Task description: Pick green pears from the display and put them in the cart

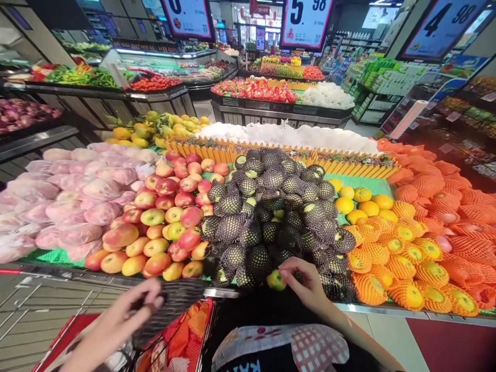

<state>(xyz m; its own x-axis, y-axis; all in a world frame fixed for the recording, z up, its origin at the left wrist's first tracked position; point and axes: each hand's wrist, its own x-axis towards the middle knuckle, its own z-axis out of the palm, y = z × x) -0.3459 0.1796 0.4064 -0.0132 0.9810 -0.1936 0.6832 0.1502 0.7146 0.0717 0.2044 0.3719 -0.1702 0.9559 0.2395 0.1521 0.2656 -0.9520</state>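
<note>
My right hand [304, 283] grips a small green-yellow fruit [275, 280] at the front edge of the display, with fingers and thumb against its side. My left hand [135, 312] is out over the shopping cart [73, 323], blurred by motion. Its fingers are closed on a black mesh sleeve [176, 302], which is smeared too. In front of me rises a pile of green fruits in black mesh sleeves [236, 230]. The exact kind of these fruits is hard to make out.
Red-yellow apples [155, 245] lie left of the pile, with bagged pink fruits [91, 188] beyond. To the right are oranges [370, 208] and fruits in orange foam nets [403, 268]. A low yellow fence [341, 168] runs behind. Orange-netted goods [182, 333] fill part of the cart.
</note>
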